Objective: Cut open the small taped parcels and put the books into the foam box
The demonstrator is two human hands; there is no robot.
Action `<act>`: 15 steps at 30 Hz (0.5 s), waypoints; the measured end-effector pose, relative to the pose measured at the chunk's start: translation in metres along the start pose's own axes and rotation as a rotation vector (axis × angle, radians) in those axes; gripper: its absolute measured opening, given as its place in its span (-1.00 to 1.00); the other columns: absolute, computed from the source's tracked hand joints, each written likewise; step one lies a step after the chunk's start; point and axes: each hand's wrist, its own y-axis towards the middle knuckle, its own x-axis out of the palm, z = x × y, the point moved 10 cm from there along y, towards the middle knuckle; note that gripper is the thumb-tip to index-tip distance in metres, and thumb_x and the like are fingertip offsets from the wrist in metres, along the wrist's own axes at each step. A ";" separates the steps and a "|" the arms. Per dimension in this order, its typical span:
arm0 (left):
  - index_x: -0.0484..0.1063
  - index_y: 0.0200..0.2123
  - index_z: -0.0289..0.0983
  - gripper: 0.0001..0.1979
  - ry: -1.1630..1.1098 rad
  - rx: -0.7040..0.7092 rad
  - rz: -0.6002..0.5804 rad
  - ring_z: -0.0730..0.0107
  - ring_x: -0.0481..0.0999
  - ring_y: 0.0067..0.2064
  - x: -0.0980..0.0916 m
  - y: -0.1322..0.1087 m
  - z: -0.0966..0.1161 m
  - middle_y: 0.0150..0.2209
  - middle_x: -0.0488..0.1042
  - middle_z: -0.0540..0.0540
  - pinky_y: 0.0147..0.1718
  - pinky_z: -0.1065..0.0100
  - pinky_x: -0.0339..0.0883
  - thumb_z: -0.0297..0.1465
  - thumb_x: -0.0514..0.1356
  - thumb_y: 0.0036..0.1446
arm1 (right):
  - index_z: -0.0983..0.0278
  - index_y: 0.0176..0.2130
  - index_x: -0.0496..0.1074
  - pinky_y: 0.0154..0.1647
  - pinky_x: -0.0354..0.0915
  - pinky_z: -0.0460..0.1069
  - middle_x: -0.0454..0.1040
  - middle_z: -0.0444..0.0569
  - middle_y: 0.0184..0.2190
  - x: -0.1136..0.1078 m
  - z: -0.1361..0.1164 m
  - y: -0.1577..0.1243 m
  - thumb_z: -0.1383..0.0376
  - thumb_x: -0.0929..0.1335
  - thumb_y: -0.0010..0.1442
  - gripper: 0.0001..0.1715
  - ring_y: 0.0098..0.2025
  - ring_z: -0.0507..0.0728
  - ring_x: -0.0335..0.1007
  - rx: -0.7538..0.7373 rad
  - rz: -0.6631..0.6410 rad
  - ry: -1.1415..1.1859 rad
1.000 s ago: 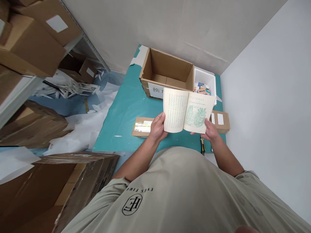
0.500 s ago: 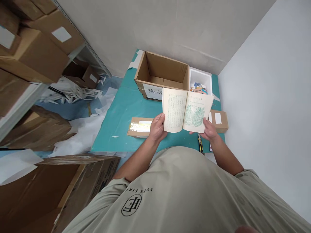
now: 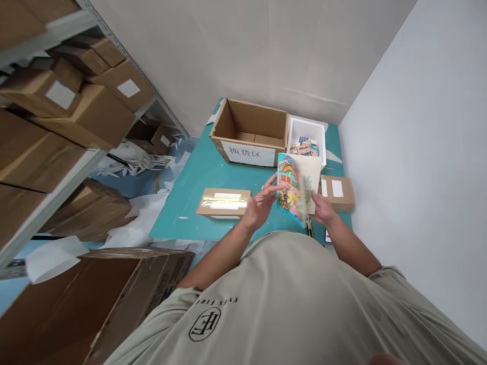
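I hold a thin book (image 3: 296,188) with a bright, colourful cover in front of me, its cover half swung over and blurred. My right hand (image 3: 321,209) grips the book from below at its right side. My left hand (image 3: 262,203) is at the cover's left edge with fingers stretched out against it. Below the book lies a teal mat (image 3: 198,177) on the floor. A small flat cardboard parcel (image 3: 223,202) with shiny tape lies just left of my left hand.
An open cardboard box (image 3: 249,133) with a white label stands at the back, beside a white foam box (image 3: 306,136) holding several small books. Another small parcel (image 3: 337,192) lies right. A utility knife (image 3: 310,230) lies near my body. Shelves of cartons (image 3: 76,111) and a large carton (image 3: 95,299) are left.
The book was open flat with text and a green drawing showing; now its cover is swinging closed and the colourful front shows. My left hand has let go of the page edge and spread out.
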 end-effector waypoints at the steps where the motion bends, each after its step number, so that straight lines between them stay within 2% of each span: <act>1: 0.83 0.05 -0.09 -0.17 0.055 0.010 -0.026 -0.28 0.55 0.52 0.006 0.000 -0.001 0.38 0.66 -0.26 0.45 -0.13 0.54 0.50 0.44 0.14 | 0.14 0.37 0.60 0.21 0.74 0.41 0.76 0.15 0.28 0.000 0.005 0.000 -0.31 0.57 0.40 -0.15 0.40 0.51 0.67 0.012 -0.009 0.005; 4: 0.82 0.15 -0.12 -0.25 0.204 -0.042 -0.018 -0.20 0.67 0.37 0.013 -0.003 -0.012 0.26 0.72 -0.25 0.38 -0.12 0.61 0.20 0.70 0.04 | 0.14 0.40 0.58 0.24 0.72 0.43 0.72 0.18 0.34 0.007 0.016 -0.001 -0.45 0.53 0.34 0.00 0.45 0.52 0.62 0.044 -0.081 0.028; 7: 0.79 0.23 -0.17 -0.23 0.281 -0.108 0.031 -0.21 0.71 0.31 0.009 -0.009 -0.023 0.29 0.74 -0.28 0.23 -0.12 0.71 0.13 0.69 0.09 | 0.14 0.41 0.56 0.25 0.73 0.42 0.68 0.22 0.39 0.014 0.016 -0.006 -0.52 0.54 0.28 0.10 0.46 0.53 0.60 0.038 -0.150 0.054; 10: 0.76 0.30 -0.18 -0.18 0.352 -0.098 0.068 -0.26 0.68 0.37 0.005 -0.014 -0.027 0.36 0.71 -0.30 0.25 -0.14 0.71 0.14 0.68 0.09 | 0.08 0.40 0.53 0.17 0.78 0.30 0.68 0.15 0.38 0.008 0.010 -0.013 -0.30 0.71 0.19 0.03 0.38 0.45 0.67 -0.015 -0.122 0.071; 13: 0.75 0.33 -0.17 -0.15 0.421 -0.074 0.105 -0.24 0.65 0.42 0.002 -0.017 -0.030 0.39 0.69 -0.29 0.38 -0.13 0.63 0.13 0.68 0.08 | 0.00 0.39 0.47 -0.06 0.84 0.16 0.68 0.03 0.36 -0.002 0.015 -0.021 -0.01 0.78 0.16 -0.03 0.23 0.33 0.73 -0.014 -0.094 0.061; 15: 0.75 0.33 -0.17 -0.15 0.452 -0.081 0.111 -0.24 0.64 0.44 0.004 -0.019 -0.035 0.39 0.69 -0.29 0.45 -0.13 0.58 0.13 0.67 0.08 | -0.03 0.37 0.45 -0.21 0.83 0.08 0.68 -0.02 0.32 -0.007 0.025 -0.026 0.08 0.79 0.16 -0.04 0.15 0.26 0.74 0.014 -0.097 0.056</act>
